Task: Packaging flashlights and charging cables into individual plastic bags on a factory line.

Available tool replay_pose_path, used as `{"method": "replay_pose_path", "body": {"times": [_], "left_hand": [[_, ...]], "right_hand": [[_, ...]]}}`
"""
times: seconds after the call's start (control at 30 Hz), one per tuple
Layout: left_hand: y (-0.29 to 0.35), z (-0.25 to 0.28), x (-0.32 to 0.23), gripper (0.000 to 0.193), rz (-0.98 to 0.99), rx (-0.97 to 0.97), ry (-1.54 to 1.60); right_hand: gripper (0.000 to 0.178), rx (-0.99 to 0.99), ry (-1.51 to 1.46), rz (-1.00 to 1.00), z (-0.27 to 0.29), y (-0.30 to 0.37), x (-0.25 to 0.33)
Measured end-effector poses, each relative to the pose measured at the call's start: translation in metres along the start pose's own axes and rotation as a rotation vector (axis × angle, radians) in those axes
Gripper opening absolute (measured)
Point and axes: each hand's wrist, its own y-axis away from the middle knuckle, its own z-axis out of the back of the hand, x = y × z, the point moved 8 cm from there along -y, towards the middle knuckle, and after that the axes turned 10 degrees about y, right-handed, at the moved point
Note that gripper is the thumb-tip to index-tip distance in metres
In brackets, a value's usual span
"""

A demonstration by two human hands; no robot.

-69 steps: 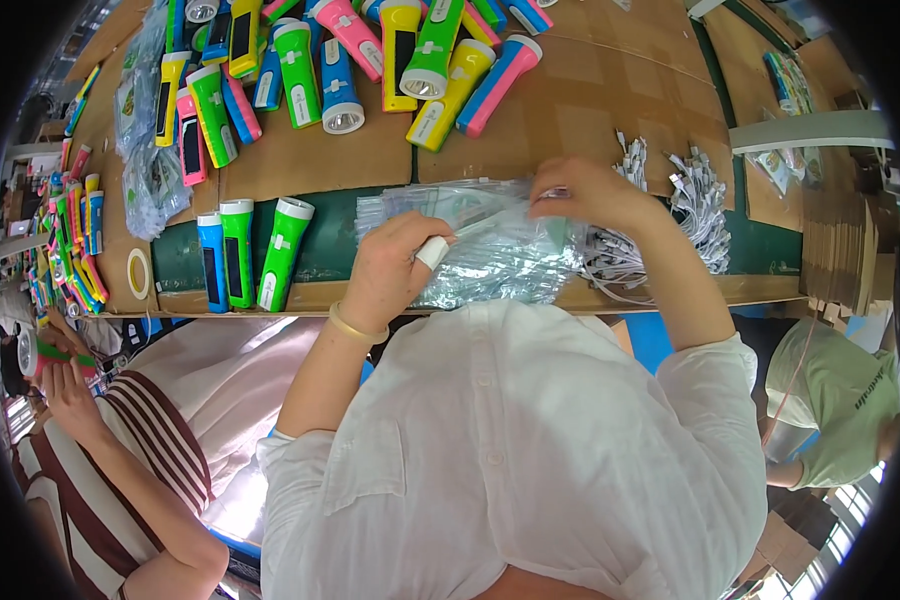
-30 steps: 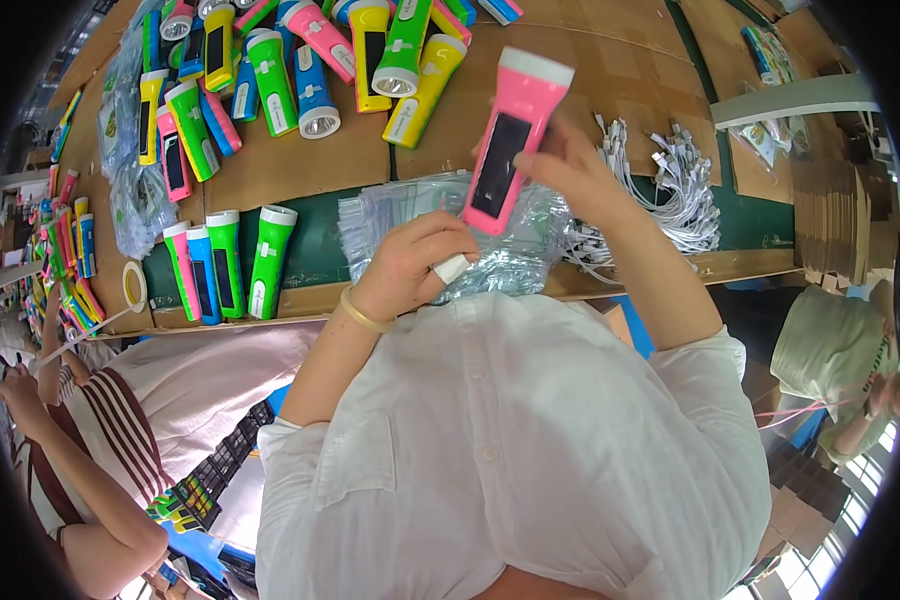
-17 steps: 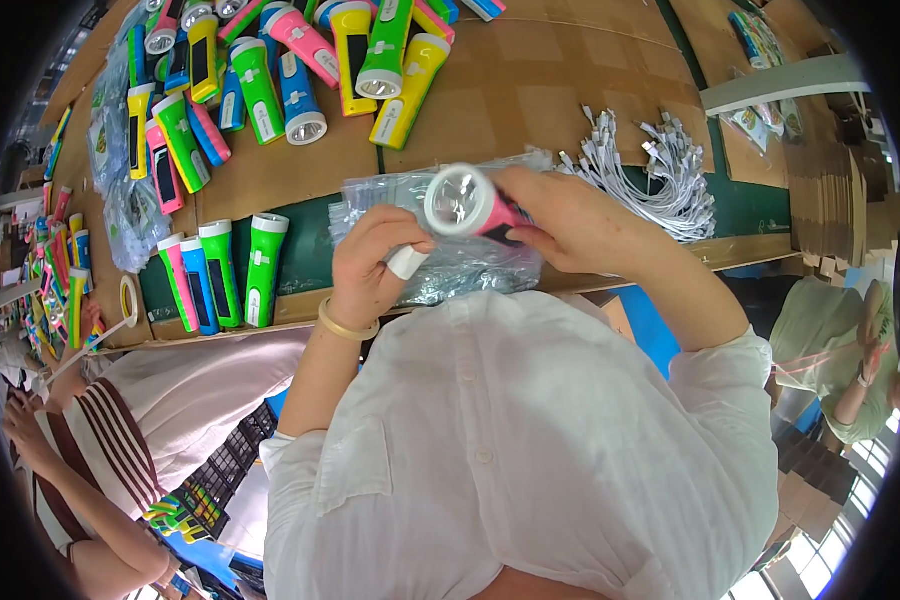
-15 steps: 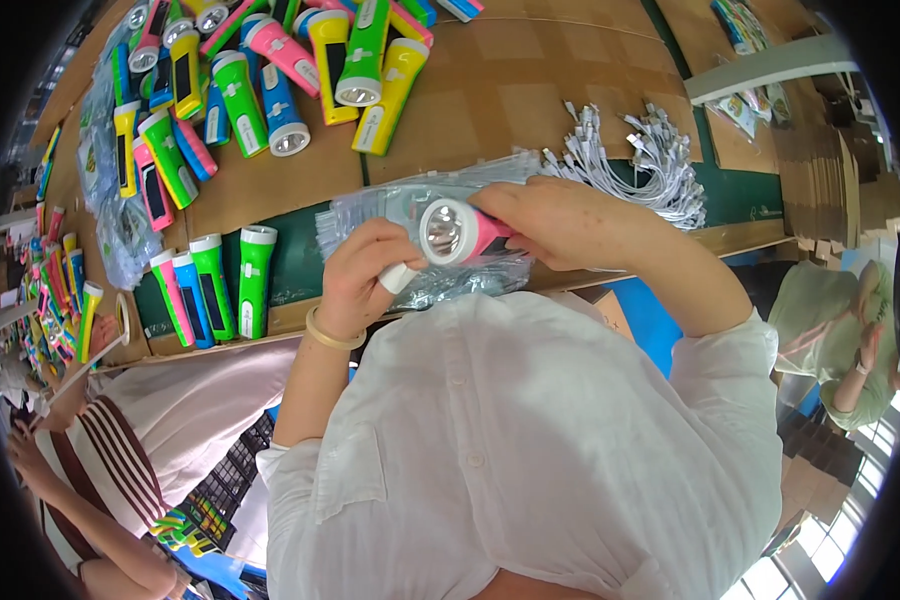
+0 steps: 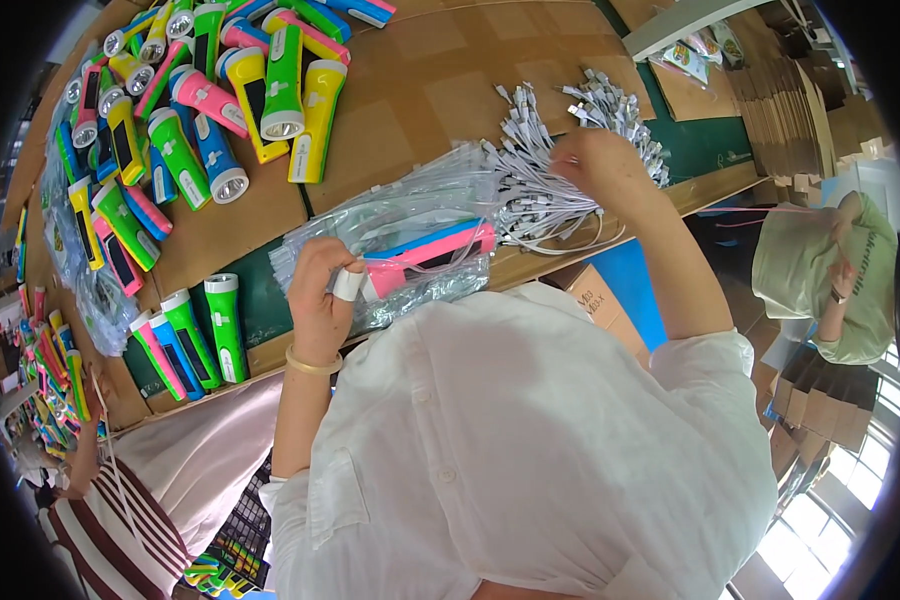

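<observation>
My left hand (image 5: 320, 298) is closed at the near left end of a pink and blue flashlight (image 5: 430, 250), with white tape wrapped round one finger. The flashlight lies sideways over a stack of clear plastic bags (image 5: 380, 213); whether clear film covers it, I cannot tell. Over a pile of white USB cables (image 5: 540, 190), my right hand (image 5: 602, 168) has its fingers bent together among the cable ends. Its fingertips are partly hidden.
Many-coloured flashlights (image 5: 180, 150) heap up at the far left, and several stand in a row (image 5: 195, 335) near the table edge. Cardboard (image 5: 430, 80) covers the tabletop. Co-workers (image 5: 820, 270) are at both sides. A cardboard box (image 5: 600, 300) sits below the edge.
My right hand has let go of the flashlight and moved right to the cables. The flashlight has turned from facing me to lying sideways over the bags. The whole view has shifted.
</observation>
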Motion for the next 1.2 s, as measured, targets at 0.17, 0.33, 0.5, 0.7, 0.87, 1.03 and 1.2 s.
{"method": "replay_pose_path", "body": {"times": [0.17,0.33,0.5,0.7,0.87,1.03,1.2], "left_hand": [[-0.008,-0.003,-0.002,0.017,-0.023,-0.016,0.021],[0.000,0.000,0.003,0.018,0.023,0.003,0.037],[0.000,0.000,0.000,0.017,0.033,0.025,0.027],[-0.003,-0.002,0.000,0.017,0.033,0.072,0.032],[0.002,-0.001,0.005,0.017,0.088,0.029,0.033],[0.001,0.000,0.008,0.014,0.118,0.010,0.073],[0.001,0.000,0.007,0.013,0.103,0.014,0.110]], "right_hand": [[0.012,0.036,0.195,-0.121,-0.041,0.019,-0.041],[0.011,-0.112,-0.046,-0.096,-0.016,0.025,-0.050],[0.015,-0.183,-0.726,-0.233,0.047,0.027,-0.073],[0.017,-0.506,-1.079,0.267,0.152,0.047,-0.012],[0.017,-0.345,-1.321,0.548,0.121,0.032,0.046],[0.012,0.181,-1.390,0.376,0.060,0.022,0.066],[0.012,0.115,-1.297,0.396,0.079,0.024,0.075]]}}
